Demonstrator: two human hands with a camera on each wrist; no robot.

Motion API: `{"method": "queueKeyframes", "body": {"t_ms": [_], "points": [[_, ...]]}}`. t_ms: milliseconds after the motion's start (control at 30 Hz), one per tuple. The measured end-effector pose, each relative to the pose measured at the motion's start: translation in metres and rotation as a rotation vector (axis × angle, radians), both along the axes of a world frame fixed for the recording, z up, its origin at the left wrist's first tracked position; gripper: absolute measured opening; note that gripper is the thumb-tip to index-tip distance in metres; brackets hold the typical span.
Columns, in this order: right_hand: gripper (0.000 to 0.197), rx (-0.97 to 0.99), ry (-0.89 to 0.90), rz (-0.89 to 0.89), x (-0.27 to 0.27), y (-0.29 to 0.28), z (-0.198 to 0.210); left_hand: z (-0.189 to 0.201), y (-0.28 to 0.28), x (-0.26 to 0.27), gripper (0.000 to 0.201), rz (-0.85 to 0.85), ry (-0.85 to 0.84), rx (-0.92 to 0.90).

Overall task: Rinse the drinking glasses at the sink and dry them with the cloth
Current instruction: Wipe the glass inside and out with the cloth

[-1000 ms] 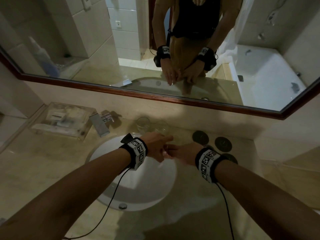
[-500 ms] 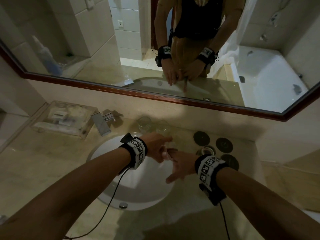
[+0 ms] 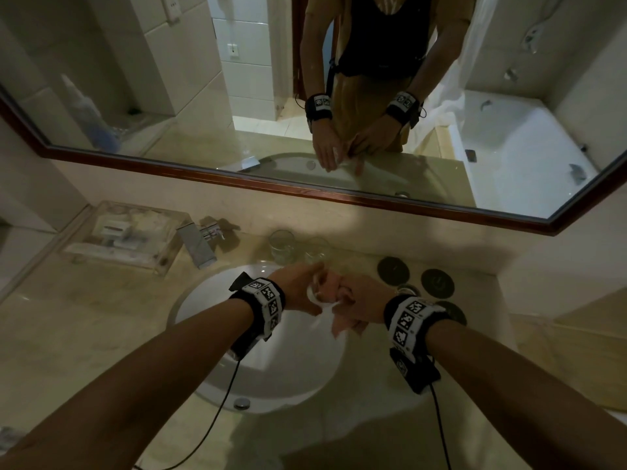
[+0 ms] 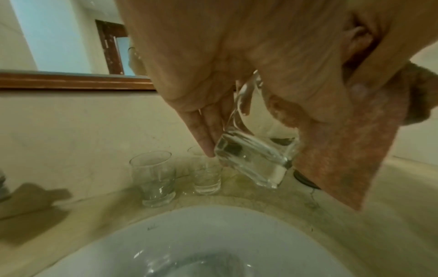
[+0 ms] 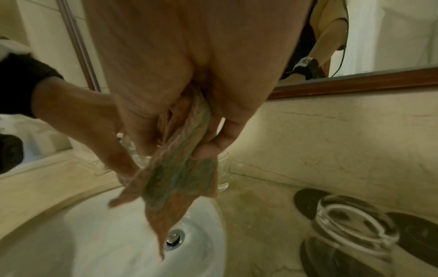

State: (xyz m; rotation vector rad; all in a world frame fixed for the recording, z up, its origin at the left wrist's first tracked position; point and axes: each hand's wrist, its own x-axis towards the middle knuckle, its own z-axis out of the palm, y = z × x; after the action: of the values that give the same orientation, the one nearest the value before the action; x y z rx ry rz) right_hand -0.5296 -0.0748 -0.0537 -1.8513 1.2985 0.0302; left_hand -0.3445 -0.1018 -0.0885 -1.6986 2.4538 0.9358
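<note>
Over the sink (image 3: 217, 310), a drinking glass (image 4: 254, 159) is held tilted in the left hand (image 3: 298, 286), its thick base pointing down toward the back rim of the basin. The fingers (image 4: 203, 131) of that hand are laid nearly straight along one side of the glass, with the palm against the other; how tightly it is clasped cannot be told.

Compared with half a second ago, the right hand (image 3: 359, 303) is drawn in against the left, and the cloth (image 5: 180, 168) is now bunched between its curled fingers and thumb, with a loose corner hanging down over the sink. In the earlier head view that hand is seen spread lower, over the basin, with its fingers apart. The cloth is now pressed to the side of the held glass.

From this it is judged that rinsing of this glass is done and drying is being started; no water is seen running from the tap (image 3: 196, 245).

Two more glasses (image 4: 154, 180) are stood upright on the worktop (image 3: 84, 317) just behind the sink, near the wall, and whether they are rinsed cannot be told. Another glass (image 5: 353, 238) is set on one of the dark round coasters (image 3: 437, 283) to the right of the sink. A good part of the task is therefore judged to remain.
</note>
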Motion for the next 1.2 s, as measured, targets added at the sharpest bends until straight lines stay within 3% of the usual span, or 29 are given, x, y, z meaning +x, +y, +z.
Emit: {"method": "queueKeyframes", "body": {"t_ms": [167,367,500,600,733,800,867,900,933,1000,1133,1200], "points": [[0.004,-0.190,0.173,0.023,-0.004,-0.002,-0.004,-0.013,0.003,0.012,0.081,0.204,0.111,0.123],[0.030,-0.119,0.225,0.091,0.011,0.010,-0.006,-0.027,0.006,0.013,0.072,0.454,0.301,0.234],[0.029,0.046,0.079,-0.081,0.026,0.012,-0.021,-0.032,0.005,0.010,0.063,0.537,0.351,0.259],[0.050,0.108,-0.041,-0.201,0.030,0.011,-0.023,-0.031,0.005,0.011,0.064,0.566,0.407,0.287],[0.029,0.098,-0.199,-0.148,0.026,0.013,-0.023,-0.029,0.005,0.012,0.073,0.591,0.507,0.333],[0.038,0.067,-0.213,-0.196,0.028,0.012,-0.024,-0.028,0.007,0.010,0.068,0.602,0.498,0.315],[0.060,0.081,-0.237,-0.270,0.029,0.011,-0.025,-0.027,0.009,0.007,0.065,0.649,0.536,0.337],[0.063,0.098,-0.286,-0.292,0.029,0.010,-0.028,-0.028,0.010,0.006,0.065,0.679,0.571,0.364],[0.055,0.079,-0.289,-0.280,0.028,0.009,-0.029,-0.028,0.010,0.005,0.067,0.706,0.601,0.396],[0.033,-0.063,-0.159,-0.204,0.025,0.007,-0.029,-0.027,0.012,0.004,0.075,0.732,0.644,0.439],[0.063,-0.261,0.072,-0.061,0.022,0.005,-0.033,-0.022,0.012,0.000,0.084,0.725,0.660,0.443],[0.065,-0.323,0.205,-0.050,0.025,0.007,-0.035,-0.021,0.012,-0.001,0.085,0.713,0.641,0.447]]}}
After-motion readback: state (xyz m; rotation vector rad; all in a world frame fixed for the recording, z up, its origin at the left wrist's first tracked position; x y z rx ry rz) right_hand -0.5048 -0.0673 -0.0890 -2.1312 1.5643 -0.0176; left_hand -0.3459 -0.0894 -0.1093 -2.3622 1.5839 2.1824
